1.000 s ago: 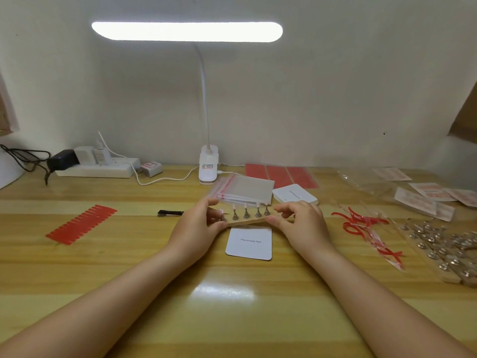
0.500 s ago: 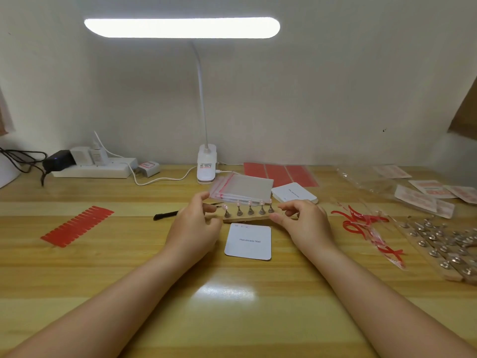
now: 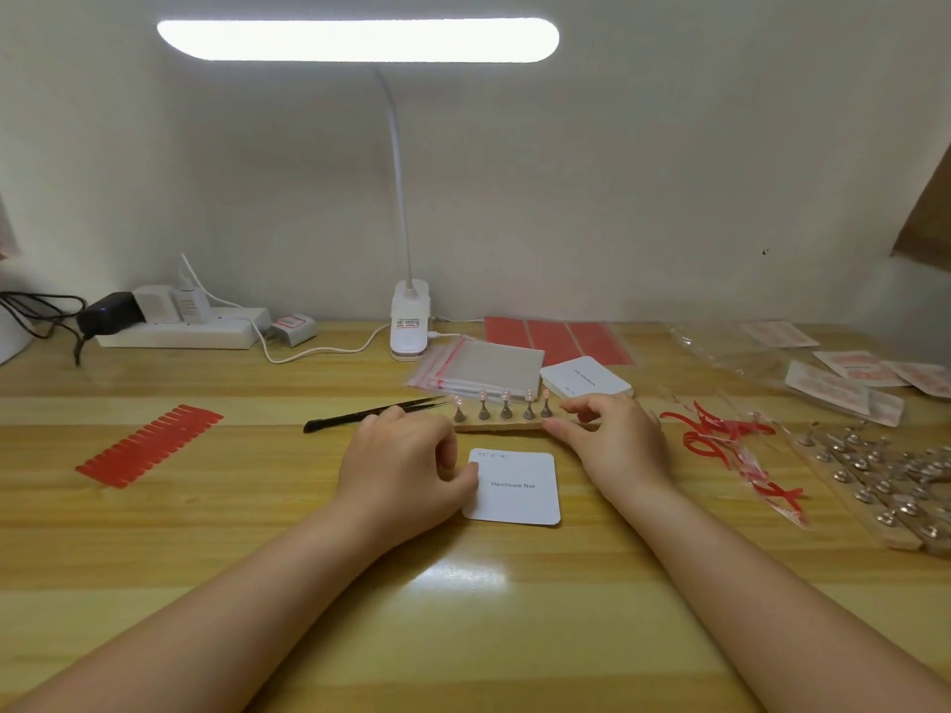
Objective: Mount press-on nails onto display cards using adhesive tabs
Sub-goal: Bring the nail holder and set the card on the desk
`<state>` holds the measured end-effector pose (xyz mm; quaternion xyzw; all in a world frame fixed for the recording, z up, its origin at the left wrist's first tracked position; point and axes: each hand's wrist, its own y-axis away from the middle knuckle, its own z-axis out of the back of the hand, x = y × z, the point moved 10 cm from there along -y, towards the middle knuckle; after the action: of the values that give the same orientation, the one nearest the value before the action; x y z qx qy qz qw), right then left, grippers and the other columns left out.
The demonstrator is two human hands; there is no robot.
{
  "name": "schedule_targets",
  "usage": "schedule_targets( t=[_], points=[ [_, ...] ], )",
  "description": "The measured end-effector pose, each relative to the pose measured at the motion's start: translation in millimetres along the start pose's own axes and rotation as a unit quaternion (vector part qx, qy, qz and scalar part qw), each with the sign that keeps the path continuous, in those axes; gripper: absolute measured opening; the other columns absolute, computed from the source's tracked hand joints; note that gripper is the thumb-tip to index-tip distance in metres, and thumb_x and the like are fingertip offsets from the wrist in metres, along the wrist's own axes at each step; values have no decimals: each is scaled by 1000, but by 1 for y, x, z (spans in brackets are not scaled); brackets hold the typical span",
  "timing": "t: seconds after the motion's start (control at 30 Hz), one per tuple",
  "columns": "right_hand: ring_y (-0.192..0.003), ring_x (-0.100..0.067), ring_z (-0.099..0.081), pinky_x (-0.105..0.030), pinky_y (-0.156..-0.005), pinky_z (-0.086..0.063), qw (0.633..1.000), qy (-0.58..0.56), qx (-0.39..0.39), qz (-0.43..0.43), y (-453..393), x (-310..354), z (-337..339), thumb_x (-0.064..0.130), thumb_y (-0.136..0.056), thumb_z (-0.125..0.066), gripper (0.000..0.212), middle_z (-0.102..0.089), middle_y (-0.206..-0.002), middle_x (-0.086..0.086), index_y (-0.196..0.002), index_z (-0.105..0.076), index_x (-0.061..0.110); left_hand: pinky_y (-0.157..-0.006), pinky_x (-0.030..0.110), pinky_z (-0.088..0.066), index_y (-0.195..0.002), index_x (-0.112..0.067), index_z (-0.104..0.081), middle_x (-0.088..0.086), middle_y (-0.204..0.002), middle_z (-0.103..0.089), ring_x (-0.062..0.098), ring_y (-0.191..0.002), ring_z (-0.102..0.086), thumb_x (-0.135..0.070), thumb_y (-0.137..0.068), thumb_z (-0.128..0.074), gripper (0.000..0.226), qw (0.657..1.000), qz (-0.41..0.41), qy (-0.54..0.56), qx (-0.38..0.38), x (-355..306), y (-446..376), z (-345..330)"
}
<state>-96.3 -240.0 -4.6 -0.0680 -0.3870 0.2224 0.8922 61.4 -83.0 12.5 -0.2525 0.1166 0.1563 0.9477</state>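
Pinching the right end of the wooden strip (image 3: 507,423), the right hand (image 3: 615,440) has thumb and fingers curled onto its edge. 5 small metal stands (image 3: 503,410) rise from the strip in a row, each topped with a pale pink nail (image 3: 505,395). The left hand (image 3: 404,468) rests on the table (image 3: 216,537) with loosely curled fingers, its thumb touching the left edge of the white card (image 3: 514,487) printed "Handmade Nail"; it holds nothing. The card lies flat just in front of the strip, between the 2 hands. Black tweezers (image 3: 375,413) lie just beyond the left hand. Behind the strip sit clear bags (image 3: 483,365) and a stack of cards (image 3: 586,379). A red tab sheet (image 3: 149,445) lies well to the left, and more strips with stands (image 3: 885,486) far right. A lamp (image 3: 409,321) is clipped at the table's back edge.
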Motion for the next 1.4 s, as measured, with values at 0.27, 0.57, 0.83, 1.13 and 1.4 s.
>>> schedule_targets(
  t=[0.27,0.57,0.83,1.13,1.4],
  points=[
    [-116,-29,-44,-33,-84,-34,995,102,16,-13,1,2,-4,56,-82,-66,38,-61,-125,3,-110,-70,31,-99,40,-41,-116,-26,-49,-15,-107,-57,12,-110,-51,-21,-92,-53,26,982,133,131,3,32,-5,-3],
    [-78,-16,-47,-30,-70,-32,994,7,-41,97,17,38,9,34,-79,-66,20,-48,-70,12,-69,-50,27,-99,37,-42,-133,-27,-44,-19,-99,-64,5,-106,-54,-13,-90,-53,45,977,114,180,24,30,-8,-9],
    [-60,-4,-47,-18,-49,-29,988,18,32,150,32,55,-16,38,-85,-65,16,-44,-53,20,-81,-75,26,-95,35,-42,-128,-27,-48,-20,-96,-64,8,-103,-55,-28,-88,-67,44,991,40,126,12,13,-9,-6],
    [-72,-9,-60,-25,-59,-42,986,9,57,158,36,60,-23,47,-86,-66,20,-62,-65,16,-91,-77,32,-89,33,-44,-123,-27,-50,-24,-85,-60,7,-95,-56,-37,-82,-72,48,994,-25,105,12,-2,-8,-6],
    [-64,-10,-54,-23,-53,-33,988,55,49,138,33,59,-9,41,-84,-57,18,-53,-57,14,-76,-69,29,-80,31,-45,-125,-27,-49,-19,-96,-57,12,-97,-57,-42,-88,-66,43,996,54,67,-17,14,-7,4]
  ],
)
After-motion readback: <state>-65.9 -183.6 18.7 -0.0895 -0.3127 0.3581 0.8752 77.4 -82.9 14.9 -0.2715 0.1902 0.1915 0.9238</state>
